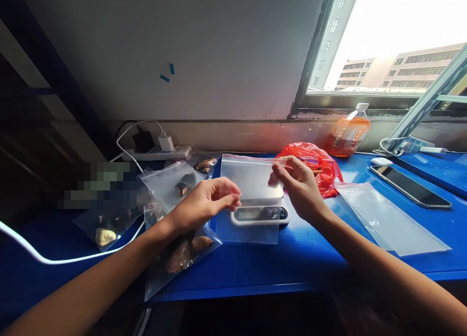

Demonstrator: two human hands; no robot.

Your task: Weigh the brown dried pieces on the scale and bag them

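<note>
My right hand (297,182) pinches the top right corner of a clear zip bag (251,180) with a red seal line. The bag hangs flat and looks empty. Behind it, a white digital scale (285,215) shows partly through the plastic. My left hand (215,197) hovers left of the bag's middle, fingers curled and the thumb a little apart from them, with nothing visible in it. Beneath my left wrist lie filled clear bags, one with brown lumpy pieces (179,258). A red plastic bag (330,173) sits behind my right hand.
Flat clear bags (397,224) lie at right, near a phone (412,186) and a white earphone case (381,161). An orange drink bottle (349,131) stands by the wall. A power strip (178,152) with chargers is at back left; a white cable (47,262) crosses the blue table (248,272).
</note>
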